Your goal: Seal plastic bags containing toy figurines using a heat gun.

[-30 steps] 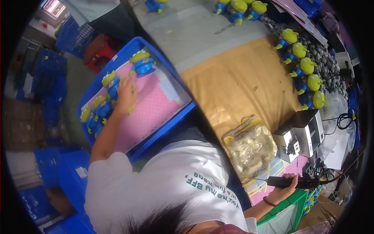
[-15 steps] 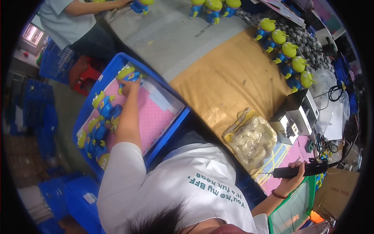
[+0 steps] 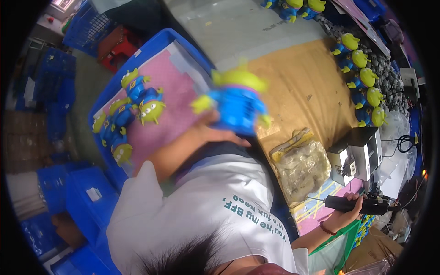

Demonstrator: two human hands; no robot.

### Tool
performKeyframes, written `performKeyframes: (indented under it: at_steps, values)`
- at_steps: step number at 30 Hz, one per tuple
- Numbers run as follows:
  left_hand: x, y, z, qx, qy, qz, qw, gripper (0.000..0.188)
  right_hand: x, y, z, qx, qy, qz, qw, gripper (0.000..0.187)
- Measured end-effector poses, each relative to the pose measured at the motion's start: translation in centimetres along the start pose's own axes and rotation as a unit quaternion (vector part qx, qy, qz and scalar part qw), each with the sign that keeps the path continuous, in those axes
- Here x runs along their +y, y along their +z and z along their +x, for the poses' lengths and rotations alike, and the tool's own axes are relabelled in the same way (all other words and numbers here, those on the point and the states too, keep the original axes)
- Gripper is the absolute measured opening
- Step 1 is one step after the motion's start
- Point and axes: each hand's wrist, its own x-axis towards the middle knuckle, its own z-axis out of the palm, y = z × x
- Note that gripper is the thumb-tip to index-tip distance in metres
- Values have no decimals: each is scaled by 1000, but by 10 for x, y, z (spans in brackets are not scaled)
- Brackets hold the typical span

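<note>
My left hand (image 3: 208, 130) is closed around a green-headed alien toy figure (image 3: 237, 107) in a blue suit. The figure is lifted between the blue bin and the table, with its back turned up and its outline blurred. Several more alien figures (image 3: 121, 112) lie bunched along the left side of the blue bin (image 3: 101, 98), which has a pink lining. Over on the right, my right hand (image 3: 344, 214) grips a black electric screwdriver (image 3: 373, 206), its thin bit pointing left above the table edge.
Brown sheeting (image 3: 293, 91) covers the table. On it are a crumpled plastic bag of parts (image 3: 305, 172) and a white box-shaped fixture (image 3: 341, 165). A row of alien figures (image 3: 368, 77) stands at the right beside a heap of grey parts (image 3: 392, 85). A red stool (image 3: 118, 48) stands beyond the bin.
My left hand has lifted the alien figure out of the bin's far end and carried it right, toward the table. My right hand still holds the screwdriver. The view has shifted.
</note>
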Motion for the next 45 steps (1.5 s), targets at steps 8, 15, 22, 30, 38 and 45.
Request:
performKeyframes:
  at_steps: [8, 15, 22, 30, 38, 45]
  values:
    - [-158, 20, 119, 24, -325, -97, 940, 84, -31, 6, 16, -40, -190, -18, 981, 18]
    - [-199, 23, 125, 124, -294, -173, 932, 61, -45, 31, 83, -43, -298, -96, 949, 24]
    - [-155, 23, 66, 293, -282, -28, 913, 51, -21, 44, 125, -54, -200, -94, 974, 22]
    - [-157, 50, 76, -211, 106, 810, 537, 47, -23, 55, 89, -73, -109, -128, 983, 34]
    - [-207, 23, 126, -151, 209, 925, 279, 42, -24, 72, 22, -204, -168, 18, 964, 42]
    - [-207, 22, 126, -146, 212, 918, 302, 43, -1, 68, 12, -209, -168, -73, 961, 50]
